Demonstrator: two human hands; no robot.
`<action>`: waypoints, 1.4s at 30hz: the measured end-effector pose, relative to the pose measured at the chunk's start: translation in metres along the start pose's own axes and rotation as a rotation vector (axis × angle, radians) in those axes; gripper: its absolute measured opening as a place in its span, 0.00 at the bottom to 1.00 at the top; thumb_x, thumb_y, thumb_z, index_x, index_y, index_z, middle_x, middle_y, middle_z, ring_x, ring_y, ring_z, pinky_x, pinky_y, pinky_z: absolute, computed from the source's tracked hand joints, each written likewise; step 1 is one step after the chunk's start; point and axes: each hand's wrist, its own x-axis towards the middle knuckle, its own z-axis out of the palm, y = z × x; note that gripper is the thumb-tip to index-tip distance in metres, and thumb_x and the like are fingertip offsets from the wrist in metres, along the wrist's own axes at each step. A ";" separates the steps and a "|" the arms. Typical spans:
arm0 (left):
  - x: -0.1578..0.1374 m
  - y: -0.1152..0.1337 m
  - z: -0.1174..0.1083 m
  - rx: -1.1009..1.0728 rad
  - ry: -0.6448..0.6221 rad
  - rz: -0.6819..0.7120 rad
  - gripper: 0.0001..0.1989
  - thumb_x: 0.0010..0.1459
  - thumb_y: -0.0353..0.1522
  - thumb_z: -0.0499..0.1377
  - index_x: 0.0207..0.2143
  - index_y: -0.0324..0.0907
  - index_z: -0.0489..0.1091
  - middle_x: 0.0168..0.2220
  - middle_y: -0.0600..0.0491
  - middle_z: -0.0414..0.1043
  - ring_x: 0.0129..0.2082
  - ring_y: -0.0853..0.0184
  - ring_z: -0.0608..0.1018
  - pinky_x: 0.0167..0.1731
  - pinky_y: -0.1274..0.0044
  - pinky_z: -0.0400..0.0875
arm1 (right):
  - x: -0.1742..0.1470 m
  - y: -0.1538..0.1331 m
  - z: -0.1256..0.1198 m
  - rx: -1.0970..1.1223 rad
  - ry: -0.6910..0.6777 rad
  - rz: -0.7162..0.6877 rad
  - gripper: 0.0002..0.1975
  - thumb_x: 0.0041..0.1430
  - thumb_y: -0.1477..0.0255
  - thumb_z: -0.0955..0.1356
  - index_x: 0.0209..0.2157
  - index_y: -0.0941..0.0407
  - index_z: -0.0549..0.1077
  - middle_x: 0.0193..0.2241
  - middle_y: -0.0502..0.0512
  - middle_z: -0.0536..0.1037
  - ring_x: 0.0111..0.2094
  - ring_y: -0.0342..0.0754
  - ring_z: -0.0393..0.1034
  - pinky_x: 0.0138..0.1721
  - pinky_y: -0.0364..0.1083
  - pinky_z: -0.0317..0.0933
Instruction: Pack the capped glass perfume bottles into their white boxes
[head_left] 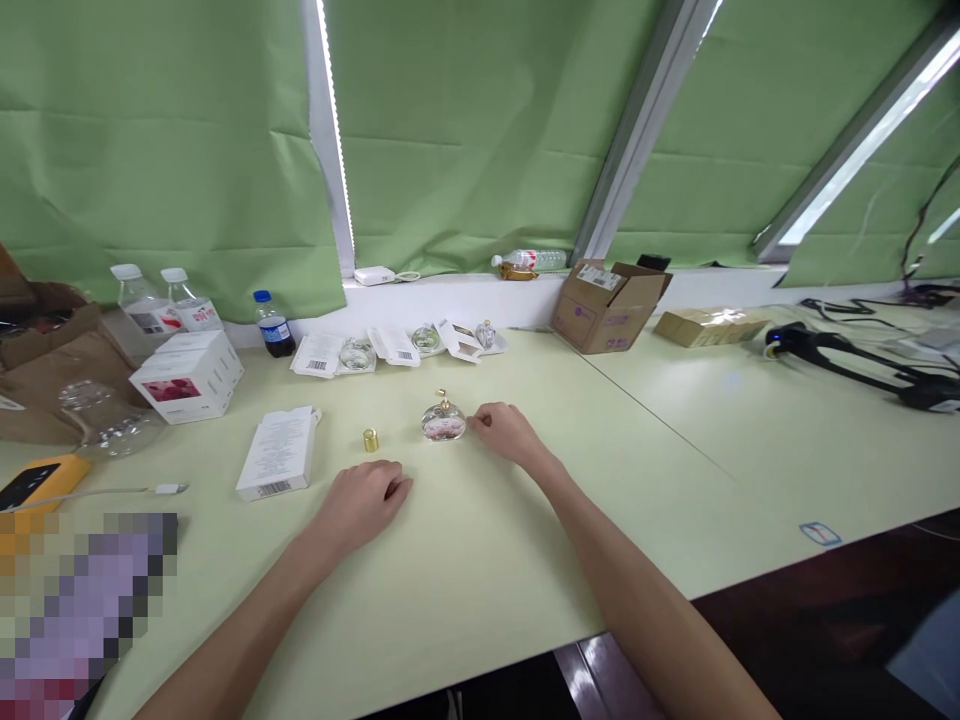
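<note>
A clear perfume bottle (443, 422) with pinkish liquid and a gold spray nozzle stands upright on the table, its top uncapped. Just to its right rests my right hand (506, 432), fingers curled in; whether the fingertips touch the glass I cannot tell. My left hand (364, 503) lies closed on the tabletop, nearer to me and left of the bottle, with nothing seen in it. Beyond that hand stands a small gold cap (370, 440), apart from both hands. Farther left lies a white printed box (277, 453) with a barcode.
Several opened white packs with bottles (357, 353) line the back, beside a blue-capped bottle (274, 325). A cardboard box (609, 308) and gold boxes (709, 327) sit back right, near a black device (855, 365). White boxes (187, 378) and a yellow device (45, 482) are left.
</note>
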 end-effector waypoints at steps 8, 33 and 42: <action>-0.001 -0.002 0.001 -0.009 0.016 0.032 0.17 0.61 0.37 0.46 0.20 0.42 0.52 0.21 0.55 0.64 0.20 0.69 0.64 0.22 0.75 0.46 | 0.051 -0.010 0.003 0.012 0.085 -0.051 0.17 0.58 0.68 0.64 0.49 0.56 0.72 0.38 0.56 0.77 0.40 0.47 0.70 0.40 0.42 0.58; 0.000 -0.002 -0.002 -0.021 -0.003 0.037 0.17 0.62 0.38 0.45 0.20 0.42 0.54 0.22 0.54 0.66 0.21 0.68 0.66 0.23 0.76 0.48 | 0.019 -0.006 0.010 0.527 0.010 0.068 0.08 0.58 0.71 0.64 0.36 0.59 0.73 0.26 0.57 0.79 0.21 0.44 0.73 0.20 0.41 0.68; 0.000 0.000 -0.003 -0.035 0.006 0.012 0.17 0.61 0.38 0.46 0.20 0.42 0.55 0.21 0.54 0.65 0.21 0.68 0.66 0.23 0.75 0.49 | 0.015 -0.028 0.023 0.513 -0.007 0.021 0.10 0.56 0.74 0.63 0.37 0.58 0.75 0.24 0.53 0.78 0.22 0.44 0.72 0.22 0.41 0.66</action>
